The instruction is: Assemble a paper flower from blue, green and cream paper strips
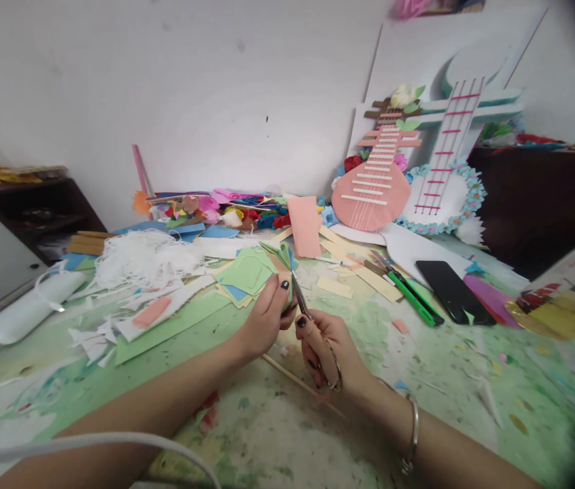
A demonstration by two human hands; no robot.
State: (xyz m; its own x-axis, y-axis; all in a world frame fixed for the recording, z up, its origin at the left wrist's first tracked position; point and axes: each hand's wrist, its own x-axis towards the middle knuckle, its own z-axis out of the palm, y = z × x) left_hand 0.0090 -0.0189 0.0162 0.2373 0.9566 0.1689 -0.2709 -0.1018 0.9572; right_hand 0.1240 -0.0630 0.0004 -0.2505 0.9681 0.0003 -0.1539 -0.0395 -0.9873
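Observation:
My left hand is closed on a small folded piece of green paper, held up over the paint-stained table. My right hand grips a pair of scissors by the handles. The blades point up and away and meet the lower edge of the green paper. A thin wooden stick lies on the table just under both hands.
Stacks of green, blue and pink paper sheets, white shreds and scraps crowd the far table. A green pen and a black phone lie to the right. Paper guitar models lean on the wall.

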